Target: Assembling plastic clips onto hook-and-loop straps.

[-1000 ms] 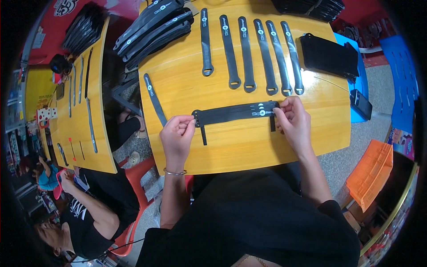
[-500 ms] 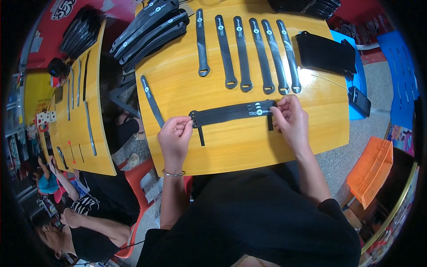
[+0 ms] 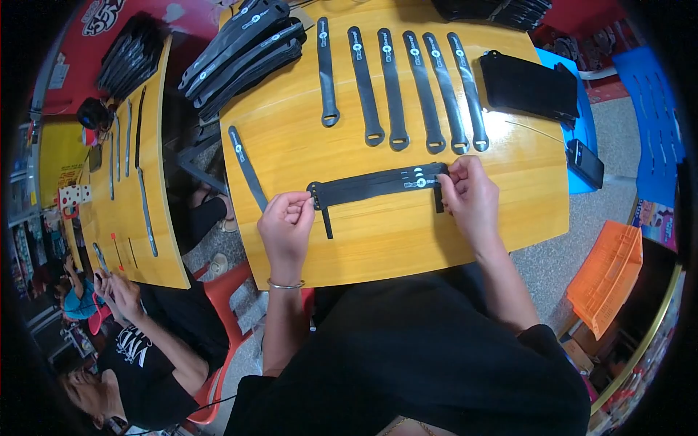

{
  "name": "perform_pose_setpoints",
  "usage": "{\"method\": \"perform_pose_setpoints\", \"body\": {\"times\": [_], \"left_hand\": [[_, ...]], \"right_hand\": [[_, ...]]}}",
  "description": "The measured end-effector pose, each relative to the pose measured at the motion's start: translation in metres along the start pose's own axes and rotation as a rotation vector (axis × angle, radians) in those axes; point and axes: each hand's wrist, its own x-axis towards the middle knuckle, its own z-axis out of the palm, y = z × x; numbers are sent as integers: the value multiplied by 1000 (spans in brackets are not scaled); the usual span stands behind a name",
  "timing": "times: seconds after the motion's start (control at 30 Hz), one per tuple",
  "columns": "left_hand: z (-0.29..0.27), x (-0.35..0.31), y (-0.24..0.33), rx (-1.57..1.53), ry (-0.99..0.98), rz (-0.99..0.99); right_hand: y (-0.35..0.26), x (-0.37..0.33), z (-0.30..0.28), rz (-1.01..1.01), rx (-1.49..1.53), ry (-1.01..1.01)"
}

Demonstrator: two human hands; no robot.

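Observation:
A stack of flat black straps [image 3: 371, 187] with white print lies crosswise on the yellow table in front of me. My left hand [image 3: 286, 229] pinches its left end, beside the slotted tips. At the other end, my right hand [image 3: 472, 196] has thumb and fingers closed on the strap ends. A thin black strip [image 3: 327, 222] sticks out below the stack near my left fingers, and another strip [image 3: 438, 200] shows by my right fingers. One single strap [image 3: 247, 167] lies slanted beyond my left hand.
Several single straps [image 3: 392, 87] lie in a row farther back. A pile of straps [image 3: 247, 54] fills the far left corner, and a black bundle [image 3: 529, 86] the right. A phone [image 3: 585, 163] rests on a blue stool [image 3: 582, 182]. A co-worker [image 3: 160, 356] sits left; an orange crate [image 3: 603, 280] stands right.
Both my hands keep their hold on the stack, with barely any movement. At the left, the co-worker's hands have come together near the other table's edge.

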Motion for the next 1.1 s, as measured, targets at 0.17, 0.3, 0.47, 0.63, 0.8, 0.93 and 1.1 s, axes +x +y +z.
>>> {"method": "perform_pose_setpoints", "body": {"times": [0.17,0.3,0.47,0.63,0.8,0.93,1.1], "left_hand": [[2,-2,4,108,45,80],[4,-4,10,116,48,84],[5,-6,15,159,48,128],[3,-10,16,205,71,168],[0,-22,39,303,82,182],[15,-32,43,593,-51,582],[32,-40,43,780,-312,601]], "right_hand": [[-3,-1,0,-19,-23,-2],[-6,-1,-1,-6,-25,16],[-2,-2,-4,-8,1,26],[7,3,-20,218,529,-106],[13,-12,-19,151,508,-58],[-10,-31,8,-657,-261,-99],[-26,-47,36,-690,-492,-345]]}}
